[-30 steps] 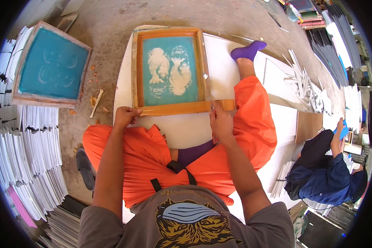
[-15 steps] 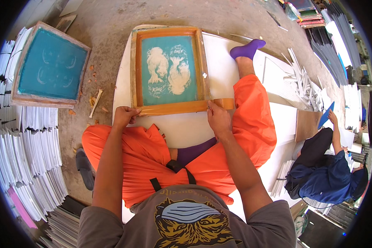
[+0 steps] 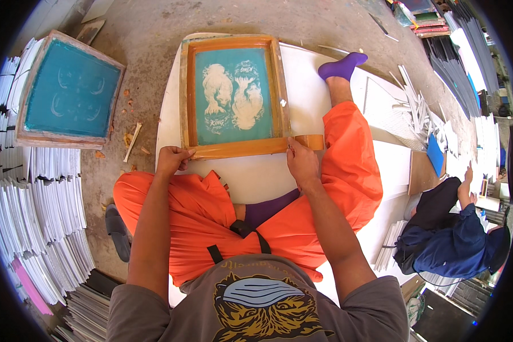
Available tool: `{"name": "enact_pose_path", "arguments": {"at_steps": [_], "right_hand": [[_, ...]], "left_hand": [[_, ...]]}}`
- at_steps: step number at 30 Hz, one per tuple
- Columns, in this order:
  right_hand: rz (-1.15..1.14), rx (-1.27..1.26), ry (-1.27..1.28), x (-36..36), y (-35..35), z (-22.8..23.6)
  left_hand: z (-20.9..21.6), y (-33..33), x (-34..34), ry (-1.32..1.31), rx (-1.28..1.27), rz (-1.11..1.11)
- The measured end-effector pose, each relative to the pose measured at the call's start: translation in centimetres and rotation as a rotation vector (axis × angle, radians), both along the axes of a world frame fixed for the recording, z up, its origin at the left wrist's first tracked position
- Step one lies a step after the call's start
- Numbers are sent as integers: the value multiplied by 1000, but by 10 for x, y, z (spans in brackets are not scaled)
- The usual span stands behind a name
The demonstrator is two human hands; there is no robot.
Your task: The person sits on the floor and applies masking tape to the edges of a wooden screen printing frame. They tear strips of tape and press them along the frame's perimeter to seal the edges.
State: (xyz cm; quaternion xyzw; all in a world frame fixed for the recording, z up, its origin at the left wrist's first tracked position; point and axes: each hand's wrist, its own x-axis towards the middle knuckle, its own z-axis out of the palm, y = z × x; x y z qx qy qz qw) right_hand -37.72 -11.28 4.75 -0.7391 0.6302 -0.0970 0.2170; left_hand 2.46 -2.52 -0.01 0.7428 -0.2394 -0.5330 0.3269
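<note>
A screen-printing frame lies on a white board in front of me. Its teal mesh carries two pale animal figures, and brown tape lines the inner border. Along the near edge stretches a strip of brown packing tape. My left hand pinches the strip's left end by the near left corner. At the near right corner my right hand is closed on the tape, beside a wider loop of it; its fingertips are partly hidden.
Another teal screen leans at the left on stacks of white sheets. White offcut strips are heaped at the right. A person in dark blue sits at the right near a blue sheet. A dark slipper rests on the floor.
My hands and the tape have hardly moved. At the right, the other person's hand has come away from the blue sheet, which now rests lower and farther left.
</note>
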Motion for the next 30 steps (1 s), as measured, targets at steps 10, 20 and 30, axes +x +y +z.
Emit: {"name": "enact_pose_path", "arguments": {"at_steps": [10,20,30], "right_hand": [[16,-29,20,1,0,-8],[109,73,198,6,-15,-3],[99,124,253,11,-12,6]], "left_hand": [[-7,0,1,-4,-11,-2],[-7,1,3,35,-36,11],[-8,2,1,49,-64,28]]}}
